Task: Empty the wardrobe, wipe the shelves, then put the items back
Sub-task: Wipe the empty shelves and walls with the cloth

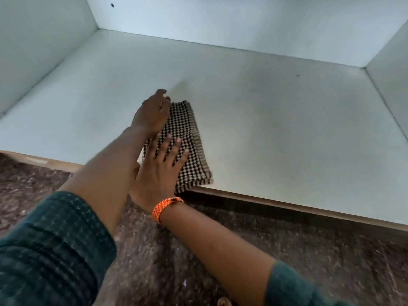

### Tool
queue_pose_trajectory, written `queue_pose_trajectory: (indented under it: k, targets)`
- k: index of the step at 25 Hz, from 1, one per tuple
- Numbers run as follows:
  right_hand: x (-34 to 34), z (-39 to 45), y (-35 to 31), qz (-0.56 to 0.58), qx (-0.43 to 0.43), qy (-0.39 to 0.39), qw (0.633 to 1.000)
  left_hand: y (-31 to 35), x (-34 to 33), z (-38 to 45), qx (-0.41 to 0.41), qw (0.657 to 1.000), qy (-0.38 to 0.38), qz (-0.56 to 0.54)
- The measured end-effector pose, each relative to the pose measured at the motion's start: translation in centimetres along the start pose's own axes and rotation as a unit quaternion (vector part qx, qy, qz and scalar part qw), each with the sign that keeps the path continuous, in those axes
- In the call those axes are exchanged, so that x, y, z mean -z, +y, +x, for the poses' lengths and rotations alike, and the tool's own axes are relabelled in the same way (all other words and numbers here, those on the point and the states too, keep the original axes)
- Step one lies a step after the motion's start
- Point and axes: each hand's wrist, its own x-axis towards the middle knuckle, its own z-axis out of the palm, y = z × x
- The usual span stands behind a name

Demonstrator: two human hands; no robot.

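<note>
Checked brown-and-cream cloth (187,142) lies flat near the front edge of the bare white shelf (287,107). I have my left hand (152,113) and right hand (159,171) pressing it, fingers spread. Emptying looks done; wiping underway, restocking remains.

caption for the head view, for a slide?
Both hands, left hand and right hand, press a checked cloth flat on the bare white wardrobe shelf.
</note>
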Motion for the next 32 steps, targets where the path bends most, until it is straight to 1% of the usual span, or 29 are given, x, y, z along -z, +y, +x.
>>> queue_pose_trajectory:
  k: [2, 3, 5, 6, 7, 8, 9, 10, 11, 12, 13, 14, 15, 16, 17, 18, 20, 21, 22, 23, 24, 25, 26, 27, 28, 29, 32]
  targets:
    - [-1.0, 4.3, -3.7, -0.044, 0.051, -0.033, 0.997, -3.9, 3.7, 1.3, 0.083, 0.996, 0.001, -0.022]
    - [-0.8, 6.2, -4.3, -0.08, 0.074, -0.041, 0.993, -4.9, 5.2, 1.5, 0.137, 0.989, -0.014, -0.052]
    - [1.1, 8.9, -5.4, -0.135, 0.103, -0.071, 0.983, -6.4, 8.6, 0.9, 0.229, 0.958, -0.036, -0.17]
    - [2.9, 9.9, -5.7, -0.114, 0.097, -0.081, 0.985, -6.3, 10.0, 0.1, 0.272, 0.93, -0.034, -0.246]
    - [5.0, 10.7, -6.1, -0.048, 0.063, -0.088, 0.993, -5.8, 11.5, -1.2, 0.322, 0.891, -0.03, -0.318]
    - [7.7, 11.2, -6.8, 0.05, -0.002, -0.1, 0.994, -5.2, 12.9, -2.6, 0.376, 0.845, -0.029, -0.38]
    - [10.3, 11.4, -7.5, 0.166, -0.081, -0.128, 0.974, -4.3, 14.5, -4.0, 0.429, 0.804, -0.042, -0.41]
    - [13.2, 10.8, -8.5, 0.274, -0.154, -0.161, 0.936, -3.0, 16.5, -5.5, 0.471, 0.771, -0.082, -0.42]
    - [15.9, 9.8, -9.6, 0.372, -0.22, -0.191, 0.881, -1.3, 18.5, -6.9, 0.506, 0.733, -0.136, -0.434]
    - [17.8, 8.6, -10.4, 0.455, -0.276, -0.21, 0.82, 0.1, 20.0, -8.2, 0.529, 0.684, -0.185, -0.467]
    - [19.7, 7.3, -11.2, 0.52, -0.318, -0.214, 0.763, 1.8, 22.0, -9.2, 0.539, 0.641, -0.21, -0.505]
    - [22.1, 5.9, -12.2, 0.568, -0.349, -0.222, 0.712, 3.3, 24.0, -9.9, 0.539, 0.62, -0.218, -0.528]
    - [24.6, 4.4, -13.3, 0.602, -0.366, -0.232, 0.671, 5.0, 26.1, -10.6, 0.535, 0.62, -0.216, -0.531]
    - [27.1, 3.0, -14.2, 0.625, -0.379, -0.239, 0.639, 6.5, 28.2, -11.4, 0.533, 0.623, -0.214, -0.531]
    - [29.4, 1.9, -15.1, 0.639, -0.39, -0.237, 0.619, 7.8, 30.4, -12.1, 0.533, 0.622, -0.211, -0.533]
    - [31.7, 0.8, -15.7, 0.646, -0.397, -0.232, 0.609, 8.9, 32.3, -12.8, 0.536, 0.608, -0.211, -0.546]
    - [35.4, -1.0, -16.6, 0.656, -0.4, -0.214, 0.604, 11.3, 35.9, -13.9, 0.523, 0.575, -0.221, -0.588]
    - [36.6, -1.6, -16.8, 0.659, -0.394, -0.206, 0.606, 12.7, 37.3, -14.2, 0.509, 0.567, -0.211, -0.613]
    - [37.5, -2.1, -16.9, 0.663, -0.376, -0.205, 0.614, 13.9, 38.4, -14.4, 0.482, 0.58, -0.191, -0.628]
    - [38.4, -2.4, -16.8, 0.662, -0.354, -0.206, 0.627, 15.2, 39.2, -14.7, 0.446, 0.621, -0.171, -0.622]
    - [39.3, -2.8, -16.5, 0.656, -0.329, -0.207, 0.647, 16.2, 39.7, -15.0, 0.417, 0.677, -0.155, -0.586]
    - [40.3, -3.2, -16.0, 0.641, -0.295, -0.203, 0.679, 17.4, 40.2, -15.5, 0.395, 0.738, -0.138, -0.529]
    - [41.3, -3.6, -15.3, 0.615, -0.255, -0.197, 0.72, 18.3, 40.5, -16.2, 0.379, 0.794, -0.118, -0.46]
    - [42.3, -4.0, -14.7, 0.585, -0.213, -0.191, 0.759, 19.3, 40.9, -16.8, 0.361, 0.834, -0.095, -0.406]
    - [43.1, -4.4, -14.1, 0.559, -0.182, -0.182, 0.788, 20.2, 41.3, -17.3, 0.341, 0.861, -0.068, -0.37]
    - [44.0, -4.9, -13.7, 0.545, -0.167, -0.181, 0.801, 21.3, 41.7, -18.1, 0.325, 0.876, -0.039, -0.355]
    - [47.2, -6.8, -13.4, 0.524, -0.106, -0.181, 0.825, 24.1, 43.4, -20.9, 0.293, 0.885, 0.024, -0.361]
